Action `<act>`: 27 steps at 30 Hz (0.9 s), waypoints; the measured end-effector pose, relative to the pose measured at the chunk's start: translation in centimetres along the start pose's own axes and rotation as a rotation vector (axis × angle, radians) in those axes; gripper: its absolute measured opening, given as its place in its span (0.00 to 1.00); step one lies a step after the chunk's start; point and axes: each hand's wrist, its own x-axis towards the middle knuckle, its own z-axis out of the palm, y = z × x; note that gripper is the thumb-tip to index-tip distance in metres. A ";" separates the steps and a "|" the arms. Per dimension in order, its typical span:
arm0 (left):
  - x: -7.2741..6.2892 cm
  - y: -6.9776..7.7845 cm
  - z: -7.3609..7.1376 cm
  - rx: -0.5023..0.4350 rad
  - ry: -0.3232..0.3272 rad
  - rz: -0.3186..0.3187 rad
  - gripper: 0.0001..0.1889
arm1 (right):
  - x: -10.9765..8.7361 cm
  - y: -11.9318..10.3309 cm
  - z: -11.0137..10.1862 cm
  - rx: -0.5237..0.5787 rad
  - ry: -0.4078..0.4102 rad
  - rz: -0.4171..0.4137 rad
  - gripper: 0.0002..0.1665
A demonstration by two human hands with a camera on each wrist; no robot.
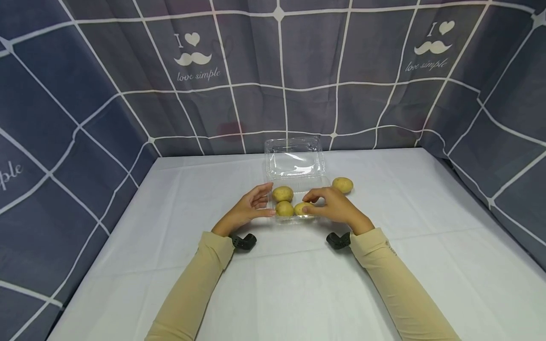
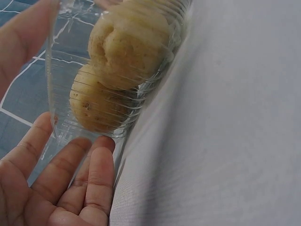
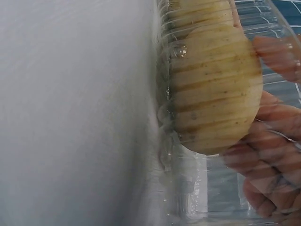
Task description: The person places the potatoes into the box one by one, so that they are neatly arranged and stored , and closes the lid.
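Note:
A clear plastic clamshell box (image 1: 313, 183) lies on the table with its ribbed lid (image 1: 294, 161) raised at the back. Inside it, at the left, one potato (image 1: 283, 193) sits behind another potato (image 1: 284, 208). My right hand (image 1: 337, 206) reaches into the front right part and pinches a third potato (image 3: 216, 89) between thumb and fingers. Around the box's left end is my left hand (image 1: 251, 204), its fingers loosely bent. In the left wrist view, those fingertips (image 2: 101, 143) are at the box's end wall.
Another potato (image 1: 342, 184) lies on the white tablecloth (image 1: 281, 284), right of the box and behind my right hand. Dark checked cloth (image 1: 311, 57) hangs along the back and both sides. Each wrist wears a black camera (image 1: 244, 242).

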 end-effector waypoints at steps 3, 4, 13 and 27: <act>0.0 0.0 0.0 0.005 0.000 0.000 0.47 | 0.0 0.1 -0.1 0.020 0.007 -0.005 0.12; 0.0 0.1 0.0 0.005 0.000 -0.001 0.47 | -0.1 0.1 -0.1 0.032 0.011 -0.005 0.11; 0.0 0.1 0.0 0.004 -0.001 -0.003 0.47 | -0.4 0.4 -0.6 0.108 0.050 0.008 0.08; 0.0 0.0 0.0 0.002 -0.005 0.001 0.46 | -0.5 0.9 -0.7 0.206 0.212 0.021 0.07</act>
